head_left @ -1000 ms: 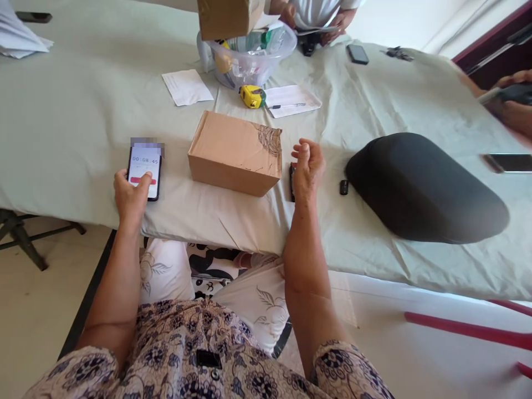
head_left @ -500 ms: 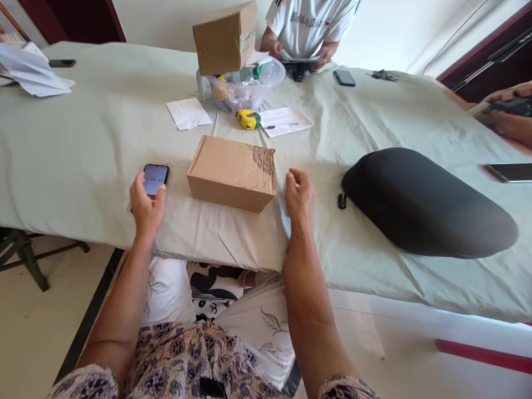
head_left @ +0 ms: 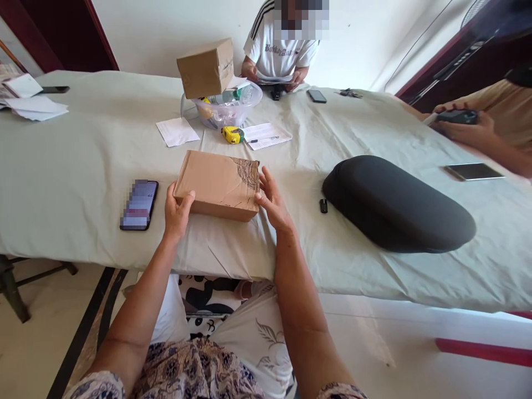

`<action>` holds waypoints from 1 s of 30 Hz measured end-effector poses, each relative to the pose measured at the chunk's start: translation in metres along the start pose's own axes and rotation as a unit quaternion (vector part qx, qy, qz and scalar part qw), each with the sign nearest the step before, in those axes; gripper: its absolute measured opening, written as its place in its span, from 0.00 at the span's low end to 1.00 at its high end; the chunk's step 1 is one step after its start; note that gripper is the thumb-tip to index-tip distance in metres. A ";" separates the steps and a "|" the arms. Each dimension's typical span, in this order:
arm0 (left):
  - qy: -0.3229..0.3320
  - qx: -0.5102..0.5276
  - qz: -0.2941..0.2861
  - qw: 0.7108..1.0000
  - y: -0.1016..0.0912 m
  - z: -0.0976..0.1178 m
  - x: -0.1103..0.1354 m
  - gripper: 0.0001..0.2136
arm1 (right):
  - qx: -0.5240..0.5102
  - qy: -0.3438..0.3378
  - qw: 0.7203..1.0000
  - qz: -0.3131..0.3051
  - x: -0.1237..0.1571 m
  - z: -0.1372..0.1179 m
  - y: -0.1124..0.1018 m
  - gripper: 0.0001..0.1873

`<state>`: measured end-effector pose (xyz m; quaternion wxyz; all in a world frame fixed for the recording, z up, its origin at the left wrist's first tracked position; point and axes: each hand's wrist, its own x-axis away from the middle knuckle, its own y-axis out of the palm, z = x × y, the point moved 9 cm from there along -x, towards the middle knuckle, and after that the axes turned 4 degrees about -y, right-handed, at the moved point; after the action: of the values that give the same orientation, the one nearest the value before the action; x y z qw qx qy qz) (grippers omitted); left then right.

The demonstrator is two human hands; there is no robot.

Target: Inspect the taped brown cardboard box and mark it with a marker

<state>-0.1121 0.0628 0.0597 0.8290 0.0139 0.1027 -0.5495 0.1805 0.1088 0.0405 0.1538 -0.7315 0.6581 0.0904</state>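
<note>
A closed brown cardboard box (head_left: pixel 214 180) lies on the cloth-covered table in front of me. My left hand (head_left: pixel 178 213) grips its left end, thumb over the front top edge and fingers along the side. At the opposite end is my right hand (head_left: pixel 272 202), its fingers spread. The right thumb reaches the box's front right corner; whether the other fingers press the end face I cannot tell. Dark scribbled lines mark the top's right part. Left of my left hand lies a phone (head_left: pixel 141 205), its screen lit and partly pixelated.
A large dark padded seat (head_left: pixel 399 202) lies on the right beside a small black object (head_left: pixel 323 205). Behind the box are a yellow tape measure (head_left: pixel 231 134), papers (head_left: pixel 178 132) and a filled plastic basin (head_left: pixel 245 113) with another carton (head_left: pixel 203 69). Two people sit at the table.
My left hand has left the phone, moved right and taken hold of the box's left end. My right hand has come in to the right end, its fingers opening. The camera view has shifted.
</note>
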 end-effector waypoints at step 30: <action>0.071 0.006 0.023 0.997 -0.006 0.017 -0.014 0.35 | 0.005 -0.099 0.991 0.087 0.007 -0.039 0.002 0.29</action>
<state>-0.1203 0.0710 0.0800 0.8318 0.0599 0.1578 -0.5288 0.1765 0.0889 0.0744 0.2132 -0.6586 0.7008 0.1723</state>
